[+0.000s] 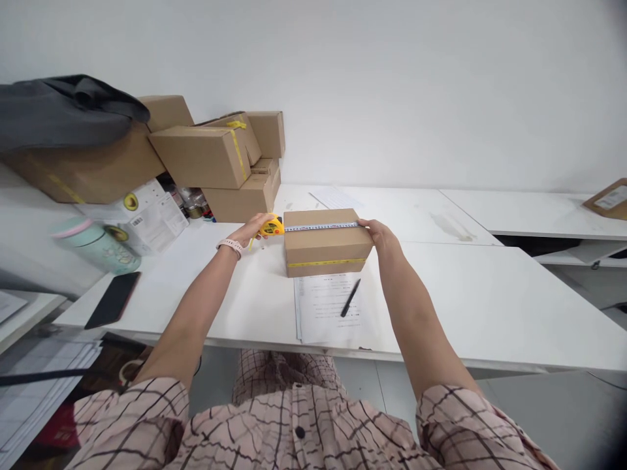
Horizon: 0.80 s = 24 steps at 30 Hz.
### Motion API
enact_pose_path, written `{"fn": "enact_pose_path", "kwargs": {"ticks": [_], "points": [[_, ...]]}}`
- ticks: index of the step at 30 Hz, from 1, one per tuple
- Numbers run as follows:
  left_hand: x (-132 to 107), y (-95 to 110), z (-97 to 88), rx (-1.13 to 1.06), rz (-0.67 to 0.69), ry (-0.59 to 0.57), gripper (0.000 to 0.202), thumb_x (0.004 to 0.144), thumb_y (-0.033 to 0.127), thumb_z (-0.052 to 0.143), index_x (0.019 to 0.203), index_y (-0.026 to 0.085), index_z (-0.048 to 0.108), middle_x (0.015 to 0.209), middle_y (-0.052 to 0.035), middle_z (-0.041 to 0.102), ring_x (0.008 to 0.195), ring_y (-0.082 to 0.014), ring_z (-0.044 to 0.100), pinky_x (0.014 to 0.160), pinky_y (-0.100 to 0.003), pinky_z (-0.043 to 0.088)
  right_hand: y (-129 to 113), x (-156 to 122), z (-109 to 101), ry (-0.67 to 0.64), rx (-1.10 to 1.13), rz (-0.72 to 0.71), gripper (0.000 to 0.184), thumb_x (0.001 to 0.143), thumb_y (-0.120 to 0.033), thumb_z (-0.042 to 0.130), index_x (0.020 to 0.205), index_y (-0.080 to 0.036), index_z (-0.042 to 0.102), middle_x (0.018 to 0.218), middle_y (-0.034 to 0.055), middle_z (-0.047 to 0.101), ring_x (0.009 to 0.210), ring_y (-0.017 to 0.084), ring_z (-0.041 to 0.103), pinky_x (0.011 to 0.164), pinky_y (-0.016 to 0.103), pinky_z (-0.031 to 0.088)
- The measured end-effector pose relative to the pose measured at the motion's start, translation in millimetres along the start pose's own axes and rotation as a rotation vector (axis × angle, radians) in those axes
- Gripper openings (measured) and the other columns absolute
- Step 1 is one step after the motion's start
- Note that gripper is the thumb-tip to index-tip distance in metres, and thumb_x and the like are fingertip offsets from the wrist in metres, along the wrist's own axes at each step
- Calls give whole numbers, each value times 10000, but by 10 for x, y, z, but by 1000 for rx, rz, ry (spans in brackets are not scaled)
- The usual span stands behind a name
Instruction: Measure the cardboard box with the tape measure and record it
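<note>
A brown cardboard box lies on the white desk, with a yellow tape strip along its front side. My left hand is closed around a yellow tape measure at the box's left end. From it the measuring blade runs straight across the top of the box. At the right end, my right hand pinches the blade's tip against the box edge, thumb on top. Partly under the box are printed sheets, with a black pen resting on them.
Several cardboard boxes are stacked at the back left, a dark grey bag beside them. A mint bottle and a black phone are on the left. Another brown item sits far right. A white wall stands behind.
</note>
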State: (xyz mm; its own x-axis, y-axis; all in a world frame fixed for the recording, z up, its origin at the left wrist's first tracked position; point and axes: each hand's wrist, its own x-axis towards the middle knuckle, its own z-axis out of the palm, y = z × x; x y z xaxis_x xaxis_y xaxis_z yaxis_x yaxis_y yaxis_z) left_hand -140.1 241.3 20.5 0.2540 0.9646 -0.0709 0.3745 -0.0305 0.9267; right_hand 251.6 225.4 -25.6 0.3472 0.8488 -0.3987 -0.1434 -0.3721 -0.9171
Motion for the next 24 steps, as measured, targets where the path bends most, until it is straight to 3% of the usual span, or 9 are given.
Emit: {"fn": "enact_pose_path", "kwargs": {"ticks": [2,7,13,20,24], "points": [[23,-59,-81,-8,19,-6,460,816,548,599,1089,184,663,985,-74,688,582,-113,567,497,-229,362,-30,14,-5,-19,40,103,157,839,-241,665,982,-178,677,855,69,716,722,217,683,703,370,603],[-7,-158,-232,-44,18,3,506,794,570,615,1117,184,669,966,-76,701,572,-122,573,488,-229,366,-14,27,0,-48,56,143,147,858,-277,659,963,-174,662,861,81,716,758,223,684,695,361,595],[-44,-161,-233,-22,14,36,492,791,574,618,1091,190,685,1016,-85,699,593,-128,584,500,-229,383,29,86,-10,-21,78,121,124,852,-274,682,902,-162,669,828,91,717,739,223,687,661,353,603],[-118,-14,-167,-29,-16,81,434,803,526,628,1042,167,677,995,-87,702,573,-115,569,500,-236,378,71,3,12,159,-2,-12,250,732,-306,836,831,-176,647,792,69,698,728,207,658,635,334,585],[-421,247,-73,-82,35,40,485,769,469,715,1138,160,648,1021,-94,711,648,-137,617,512,-231,410,25,-123,27,282,-71,-221,259,731,-338,828,782,-194,619,787,61,682,780,209,639,678,329,554]]}}
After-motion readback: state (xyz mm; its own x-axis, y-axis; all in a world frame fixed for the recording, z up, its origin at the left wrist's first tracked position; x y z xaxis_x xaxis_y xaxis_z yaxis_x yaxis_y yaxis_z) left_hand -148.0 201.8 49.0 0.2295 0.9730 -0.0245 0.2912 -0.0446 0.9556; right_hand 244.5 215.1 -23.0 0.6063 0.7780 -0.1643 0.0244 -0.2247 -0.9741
